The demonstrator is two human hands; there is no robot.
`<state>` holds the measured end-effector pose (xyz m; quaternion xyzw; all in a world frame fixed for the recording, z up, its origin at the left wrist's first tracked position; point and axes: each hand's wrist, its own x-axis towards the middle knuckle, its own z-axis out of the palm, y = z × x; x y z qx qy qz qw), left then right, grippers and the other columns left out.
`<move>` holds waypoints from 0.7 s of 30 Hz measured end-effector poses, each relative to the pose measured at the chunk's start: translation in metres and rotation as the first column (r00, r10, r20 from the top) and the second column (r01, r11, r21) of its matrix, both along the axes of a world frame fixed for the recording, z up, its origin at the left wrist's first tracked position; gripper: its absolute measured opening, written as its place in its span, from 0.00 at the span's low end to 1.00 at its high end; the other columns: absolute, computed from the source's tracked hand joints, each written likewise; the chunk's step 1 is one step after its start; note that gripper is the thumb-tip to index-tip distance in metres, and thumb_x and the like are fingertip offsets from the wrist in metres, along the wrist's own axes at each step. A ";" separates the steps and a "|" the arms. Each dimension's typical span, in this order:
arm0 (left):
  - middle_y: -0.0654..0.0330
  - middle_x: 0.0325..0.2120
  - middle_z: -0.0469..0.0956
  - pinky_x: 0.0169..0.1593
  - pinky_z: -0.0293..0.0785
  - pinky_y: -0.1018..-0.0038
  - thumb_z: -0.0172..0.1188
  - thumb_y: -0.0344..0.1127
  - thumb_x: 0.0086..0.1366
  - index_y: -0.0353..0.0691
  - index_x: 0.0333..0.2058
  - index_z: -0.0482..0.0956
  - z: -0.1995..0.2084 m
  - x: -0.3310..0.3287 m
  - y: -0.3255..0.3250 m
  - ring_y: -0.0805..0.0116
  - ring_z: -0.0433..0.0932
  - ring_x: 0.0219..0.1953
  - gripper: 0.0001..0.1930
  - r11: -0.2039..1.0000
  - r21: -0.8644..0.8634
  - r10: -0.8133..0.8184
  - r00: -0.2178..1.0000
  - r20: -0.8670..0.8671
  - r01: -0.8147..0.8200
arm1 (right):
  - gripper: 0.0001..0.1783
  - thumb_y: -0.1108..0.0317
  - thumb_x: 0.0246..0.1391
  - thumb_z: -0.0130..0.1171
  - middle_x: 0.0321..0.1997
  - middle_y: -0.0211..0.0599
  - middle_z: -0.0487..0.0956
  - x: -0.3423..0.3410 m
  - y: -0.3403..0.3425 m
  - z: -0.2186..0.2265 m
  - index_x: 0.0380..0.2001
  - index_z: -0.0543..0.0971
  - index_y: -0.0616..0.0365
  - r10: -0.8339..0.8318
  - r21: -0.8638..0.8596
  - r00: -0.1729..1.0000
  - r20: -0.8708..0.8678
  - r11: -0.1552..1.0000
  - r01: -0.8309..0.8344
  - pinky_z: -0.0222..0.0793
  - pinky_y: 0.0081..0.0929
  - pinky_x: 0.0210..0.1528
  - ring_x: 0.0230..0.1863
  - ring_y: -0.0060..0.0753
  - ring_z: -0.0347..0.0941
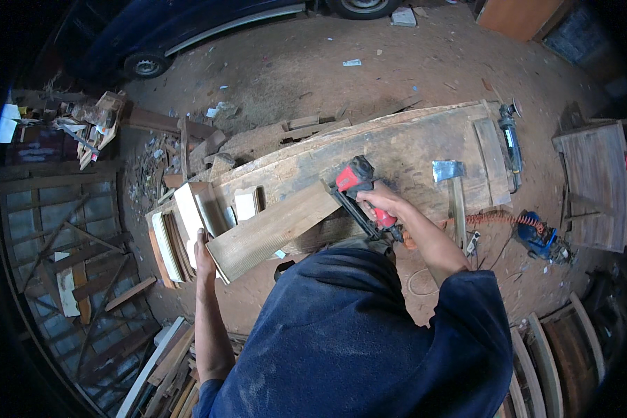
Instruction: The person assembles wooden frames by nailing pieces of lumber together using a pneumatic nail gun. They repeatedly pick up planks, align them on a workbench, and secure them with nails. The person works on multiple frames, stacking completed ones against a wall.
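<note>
My right hand is wrapped round the handle of a red and black nail gun. The gun's nose meets or lies close to the right end of a wooden board; exact contact is hard to tell. At the board's left end, my left hand grips the edge, with its fingers partly hidden. The board lies slanted across the near side of a worn wooden workbench. Just left of it are stacked pale boards and a shorter stack of wood pieces.
A hatchet and an angle grinder lie at the bench's right. An orange coiled hose runs to a blue air compressor on the floor. Scrap wood lies beyond the bench; a dark vehicle stands farther off.
</note>
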<state>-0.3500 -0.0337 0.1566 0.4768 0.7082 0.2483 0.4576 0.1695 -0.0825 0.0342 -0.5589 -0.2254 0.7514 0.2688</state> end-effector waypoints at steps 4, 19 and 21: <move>0.68 0.23 0.63 0.33 0.60 0.72 0.39 0.57 0.81 0.40 0.27 0.69 0.001 0.001 -0.001 0.75 0.61 0.27 0.29 0.997 0.076 -0.030 0.999 0.034 0.028 | 0.11 0.69 0.54 0.63 0.14 0.30 0.69 -0.001 -0.002 -0.011 0.22 0.73 0.58 -0.004 0.014 1.000 -0.008 1.000 0.004 0.66 0.32 0.13 0.11 0.27 0.66; 0.71 0.22 0.61 0.33 0.57 0.72 0.39 0.58 0.81 0.44 0.25 0.66 0.006 0.011 0.000 0.77 0.59 0.27 0.28 0.999 0.047 0.007 1.000 0.024 -0.008 | 0.08 0.67 0.58 0.60 0.17 0.30 0.72 0.005 -0.014 -0.005 0.27 0.77 0.60 0.077 0.043 0.995 0.071 0.996 -0.080 0.67 0.30 0.16 0.13 0.25 0.67; 0.70 0.23 0.62 0.33 0.57 0.73 0.39 0.58 0.81 0.44 0.26 0.65 0.005 0.011 0.000 0.77 0.59 0.27 0.28 0.995 0.102 -0.015 1.000 0.018 0.013 | 0.08 0.68 0.59 0.60 0.16 0.30 0.72 0.006 -0.014 -0.006 0.28 0.77 0.60 0.091 0.039 0.994 0.060 0.995 -0.093 0.67 0.30 0.16 0.13 0.25 0.67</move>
